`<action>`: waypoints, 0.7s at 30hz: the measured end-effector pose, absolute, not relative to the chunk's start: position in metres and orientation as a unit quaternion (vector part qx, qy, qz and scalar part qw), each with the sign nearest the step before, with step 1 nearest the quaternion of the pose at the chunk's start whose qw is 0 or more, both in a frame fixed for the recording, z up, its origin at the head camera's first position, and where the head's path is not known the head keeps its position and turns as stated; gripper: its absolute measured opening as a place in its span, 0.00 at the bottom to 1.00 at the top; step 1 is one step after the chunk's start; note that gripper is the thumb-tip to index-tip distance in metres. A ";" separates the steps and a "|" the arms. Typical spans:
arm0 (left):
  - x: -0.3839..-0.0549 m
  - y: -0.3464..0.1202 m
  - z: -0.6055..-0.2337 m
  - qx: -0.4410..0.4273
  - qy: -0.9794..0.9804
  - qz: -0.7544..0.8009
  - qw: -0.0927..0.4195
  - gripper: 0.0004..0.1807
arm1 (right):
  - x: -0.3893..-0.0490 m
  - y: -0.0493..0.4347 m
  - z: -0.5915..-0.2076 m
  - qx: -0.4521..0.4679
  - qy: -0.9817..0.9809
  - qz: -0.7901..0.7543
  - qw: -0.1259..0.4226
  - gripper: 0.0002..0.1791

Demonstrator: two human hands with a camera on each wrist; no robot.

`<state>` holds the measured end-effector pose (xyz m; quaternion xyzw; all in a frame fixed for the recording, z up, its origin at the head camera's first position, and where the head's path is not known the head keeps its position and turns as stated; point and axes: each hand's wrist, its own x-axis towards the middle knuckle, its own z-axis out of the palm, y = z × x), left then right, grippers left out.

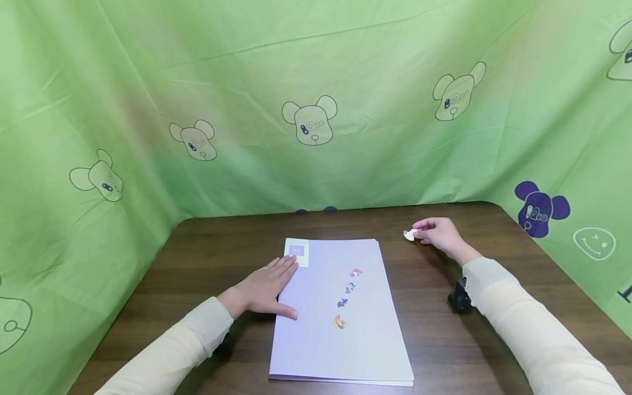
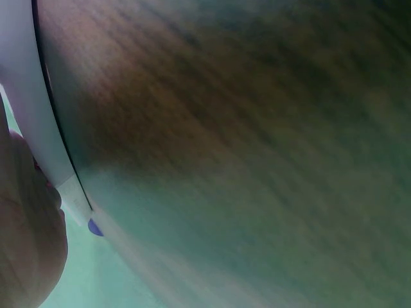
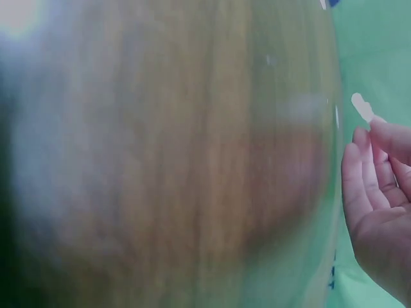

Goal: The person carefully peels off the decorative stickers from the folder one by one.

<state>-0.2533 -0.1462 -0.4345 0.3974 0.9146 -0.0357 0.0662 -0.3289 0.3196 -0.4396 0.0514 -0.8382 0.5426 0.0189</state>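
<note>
My right hand is above the back right of the table, pinching a small white-backed sticker between thumb and fingertips. In the right wrist view the same sticker shows as a pale sliver beyond the thumb, its printed face hidden. Fingers spread, my left hand rests flat on the left edge of a lavender paper pad. Its fingertips reach a pale square label in the pad's top left corner. Several small cartoon stickers, among them an orange one and a pink one, form a slanting row on the pad.
The pad lies on a dark brown wooden table, near its front edge. A green curtain printed with bear heads hangs behind and along both sides. A black wrist camera sits under the right sleeve.
</note>
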 end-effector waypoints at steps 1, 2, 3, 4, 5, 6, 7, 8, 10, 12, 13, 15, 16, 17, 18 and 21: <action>-0.253 -0.146 -0.434 0.396 0.915 -0.036 0.067 0.64 | -0.330 0.321 -0.439 0.049 -0.839 0.541 0.020 0.19; -0.253 -0.146 -0.434 0.395 0.915 -0.035 0.068 0.65 | -0.331 0.323 -0.439 0.047 -0.841 0.539 0.020 0.19; -0.253 -0.146 -0.434 0.395 0.915 -0.035 0.068 0.65 | -0.332 0.325 -0.439 0.044 -0.842 0.538 0.019 0.20; -0.253 -0.146 -0.434 0.395 0.915 -0.034 0.068 0.64 | -0.333 0.326 -0.439 0.042 -0.843 0.537 0.017 0.20; -0.253 -0.146 -0.433 0.395 0.915 -0.034 0.069 0.65 | -0.334 0.328 -0.439 0.038 -0.843 0.537 0.016 0.20; -0.253 -0.146 -0.433 0.396 0.915 -0.033 0.068 0.65 | -0.336 0.330 -0.440 0.035 -0.843 0.537 0.014 0.21; -0.253 -0.146 -0.433 0.395 0.916 -0.034 0.070 0.65 | -0.337 0.332 -0.440 0.032 -0.843 0.537 0.012 0.21; -0.253 -0.146 -0.433 0.395 0.915 -0.032 0.069 0.65 | -0.337 0.334 -0.440 0.029 -0.843 0.536 0.010 0.22; -0.253 -0.146 -0.434 0.394 0.916 -0.032 0.069 0.65 | -0.339 0.338 -0.441 0.025 -0.844 0.536 0.006 0.22; -0.254 -0.146 -0.434 0.393 0.916 -0.033 0.069 0.65 | -0.340 0.341 -0.442 0.021 -0.845 0.534 0.006 0.22; -0.254 -0.146 -0.435 0.391 0.917 -0.036 0.070 0.65 | -0.340 0.342 -0.442 0.019 -0.847 0.532 0.006 0.22; -0.255 -0.147 -0.436 0.390 0.917 -0.038 0.070 0.65 | -0.340 0.343 -0.442 0.016 -0.848 0.530 0.006 0.23; -0.255 -0.147 -0.436 0.390 0.917 -0.038 0.070 0.65 | -0.341 0.343 -0.443 0.015 -0.849 0.528 0.006 0.22; -0.255 -0.147 -0.437 0.391 0.917 -0.038 0.069 0.65 | -0.341 0.344 -0.443 0.016 -0.851 0.526 0.007 0.23; -0.255 -0.147 -0.437 0.391 0.917 -0.037 0.069 0.65 | -0.341 0.344 -0.443 0.016 -0.853 0.522 0.007 0.23; -0.256 -0.147 -0.438 0.392 0.917 -0.035 0.068 0.65 | -0.342 0.343 -0.444 0.017 -0.863 0.505 0.010 0.22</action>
